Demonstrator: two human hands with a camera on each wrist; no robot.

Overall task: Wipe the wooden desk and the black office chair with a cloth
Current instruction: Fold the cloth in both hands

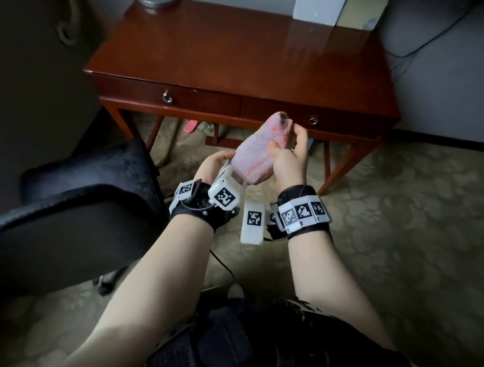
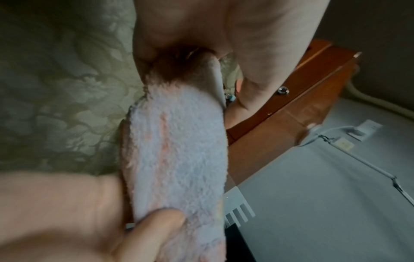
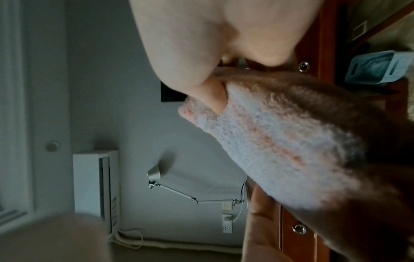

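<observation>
A folded pink fluffy cloth [image 1: 258,154] is held in the air in front of the wooden desk [image 1: 209,52], between both hands. My left hand [image 1: 213,163] grips its near lower end, thumb on the pile in the left wrist view [image 2: 156,221]. My right hand [image 1: 288,154] pinches its far upper end, thumb on top and fingers behind. The cloth [image 2: 177,152] fills the left wrist view and the cloth [image 3: 280,141] crosses the right wrist view. The black office chair [image 1: 78,209] stands at my left, pulled away from the desk.
The desk has two drawers with round metal knobs [image 1: 167,98]. A white box [image 1: 314,11] stands at its back right edge, and a grey base [image 1: 154,3] at the back left. Patterned carpet [image 1: 392,209] lies below. A cable [image 1: 432,39] runs along the wall.
</observation>
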